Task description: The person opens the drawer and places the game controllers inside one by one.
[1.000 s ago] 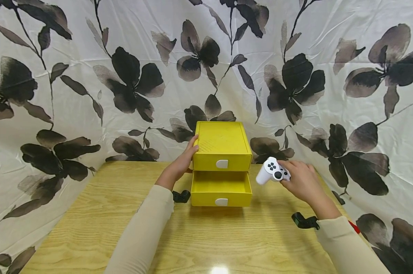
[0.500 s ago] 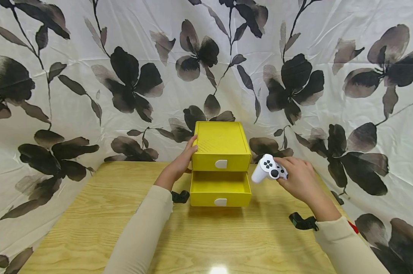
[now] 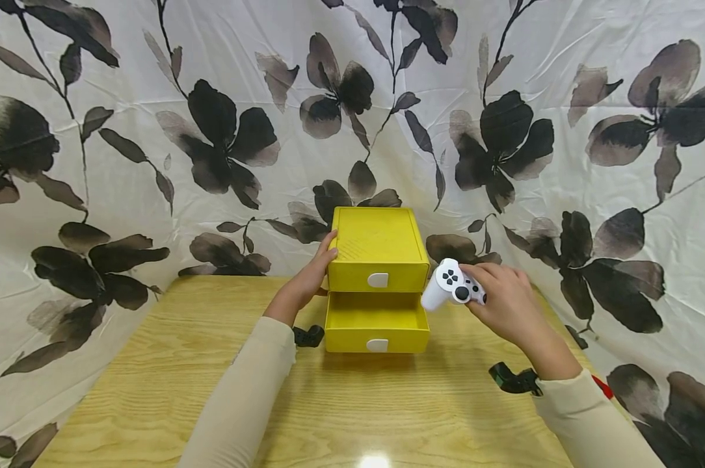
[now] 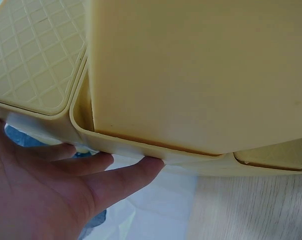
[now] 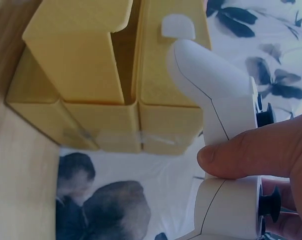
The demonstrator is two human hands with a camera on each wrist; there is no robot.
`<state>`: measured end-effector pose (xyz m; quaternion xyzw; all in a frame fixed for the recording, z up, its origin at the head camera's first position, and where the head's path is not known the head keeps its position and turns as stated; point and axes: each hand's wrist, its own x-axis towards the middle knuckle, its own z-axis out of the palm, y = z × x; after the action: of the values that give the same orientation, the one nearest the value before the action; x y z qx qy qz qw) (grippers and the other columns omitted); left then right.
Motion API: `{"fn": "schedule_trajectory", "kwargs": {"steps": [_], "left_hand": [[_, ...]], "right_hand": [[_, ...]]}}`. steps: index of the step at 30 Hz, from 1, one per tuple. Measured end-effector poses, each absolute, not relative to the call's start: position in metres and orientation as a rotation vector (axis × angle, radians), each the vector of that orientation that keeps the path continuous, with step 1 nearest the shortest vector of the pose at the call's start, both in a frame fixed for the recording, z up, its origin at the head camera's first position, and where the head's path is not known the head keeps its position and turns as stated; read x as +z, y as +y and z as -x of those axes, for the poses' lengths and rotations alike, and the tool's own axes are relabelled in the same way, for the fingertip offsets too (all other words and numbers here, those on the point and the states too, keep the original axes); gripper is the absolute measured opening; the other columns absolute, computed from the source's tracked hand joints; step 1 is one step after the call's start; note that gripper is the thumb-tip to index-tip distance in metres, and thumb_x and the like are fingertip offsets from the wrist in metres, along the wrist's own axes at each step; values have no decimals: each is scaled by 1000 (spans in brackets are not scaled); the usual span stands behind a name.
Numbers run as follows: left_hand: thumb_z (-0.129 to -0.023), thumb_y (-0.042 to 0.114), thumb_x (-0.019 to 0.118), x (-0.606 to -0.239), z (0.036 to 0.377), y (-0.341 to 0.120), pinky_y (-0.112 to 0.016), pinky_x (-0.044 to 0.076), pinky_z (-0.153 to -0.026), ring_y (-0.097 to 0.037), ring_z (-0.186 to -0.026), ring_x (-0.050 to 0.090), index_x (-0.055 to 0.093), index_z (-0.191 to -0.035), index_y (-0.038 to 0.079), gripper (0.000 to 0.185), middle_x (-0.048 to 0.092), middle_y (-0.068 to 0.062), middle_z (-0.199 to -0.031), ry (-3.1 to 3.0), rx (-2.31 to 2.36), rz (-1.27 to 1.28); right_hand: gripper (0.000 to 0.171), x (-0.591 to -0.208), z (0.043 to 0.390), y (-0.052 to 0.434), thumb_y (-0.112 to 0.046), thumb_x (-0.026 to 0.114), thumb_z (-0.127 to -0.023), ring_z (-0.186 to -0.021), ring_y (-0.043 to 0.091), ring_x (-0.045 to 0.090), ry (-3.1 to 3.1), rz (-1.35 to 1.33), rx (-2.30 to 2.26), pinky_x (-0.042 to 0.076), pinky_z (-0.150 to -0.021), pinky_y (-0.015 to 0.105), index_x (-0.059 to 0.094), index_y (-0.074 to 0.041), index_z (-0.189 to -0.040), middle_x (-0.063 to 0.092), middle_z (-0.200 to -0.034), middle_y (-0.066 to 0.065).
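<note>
A yellow drawer box point(image 3: 378, 237) with white handle tabs stands at the middle back of the table. Its pulled-out drawer point(image 3: 378, 339) shows nothing inside in the head view; both wrist views reveal a closed section on either side of it. My left hand point(image 3: 307, 276) rests against the box's left side, its fairly straight fingers point(image 4: 126, 177) touching the wall in the left wrist view. My right hand point(image 3: 507, 302) pinches a white game controller point(image 3: 449, 276), tilted and held in the air by the box's right side. In the right wrist view the thumb lies across the controller point(image 5: 230, 200).
The wooden table point(image 3: 352, 403) runs forward from the box. Behind it hangs a white floral cloth point(image 3: 387, 97). A black band mount point(image 3: 513, 378) sits at the right wrist, another point(image 3: 309, 336) at the left. Something red point(image 3: 603, 388) shows beside the right sleeve.
My right hand has moved the controller left and slightly up, closer to the drawer's right edge. The left hand, box and pulled-out drawer stay as they were.
</note>
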<state>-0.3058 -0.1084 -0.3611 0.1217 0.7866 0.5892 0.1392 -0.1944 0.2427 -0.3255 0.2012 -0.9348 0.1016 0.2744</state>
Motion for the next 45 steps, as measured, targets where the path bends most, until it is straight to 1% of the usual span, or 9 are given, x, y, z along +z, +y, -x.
{"fn": "schedule_trajectory", "kwargs": {"steps": [6,12,23,30,37,45], "left_hand": [[-99,62,23,-362,306,-110,-72,33,-100,-37,-149,12,-2,-146,59,54,-13,7,-163,2276,1695,-357],[-98,64,22,-362,307,-111,-72,32,-100,-38,-149,11,-4,-145,59,54,-14,8,-163,2275,1685,-368],[-98,62,27,-364,307,-108,-73,32,-100,-37,-149,12,0,-146,58,55,-12,8,-163,2253,1730,-353],[-98,63,24,-363,310,-106,-74,27,-102,-37,-150,8,-4,-145,60,55,-17,11,-162,2232,1715,-356],[-98,63,25,-362,309,-107,-74,31,-100,-37,-150,10,-2,-146,59,55,-14,10,-162,2248,1723,-361],[-97,64,27,-365,308,-109,-74,31,-99,-37,-149,11,0,-147,58,56,-13,8,-163,2256,1732,-361]], "right_hand": [[59,-324,194,237,-12,84,-68,-100,37,60,-2479,-556,280,40,-86,55,64,-11,-123,67,-111,14],[58,-321,194,230,-13,84,-68,-100,37,60,-2464,-570,289,40,-85,54,65,-11,-123,67,-111,14],[58,-318,195,216,-16,85,-67,-100,36,60,-2430,-615,312,40,-84,53,65,-11,-122,68,-109,12],[57,-313,196,208,-16,83,-67,-99,34,61,-2413,-625,300,42,-84,52,66,-11,-121,68,-110,11],[58,-312,195,196,-16,85,-67,-98,34,61,-2403,-650,332,42,-85,52,66,-11,-122,68,-110,11],[56,-314,194,179,-14,83,-67,-101,34,61,-2426,-670,356,42,-88,52,66,-13,-121,67,-112,10]]}}
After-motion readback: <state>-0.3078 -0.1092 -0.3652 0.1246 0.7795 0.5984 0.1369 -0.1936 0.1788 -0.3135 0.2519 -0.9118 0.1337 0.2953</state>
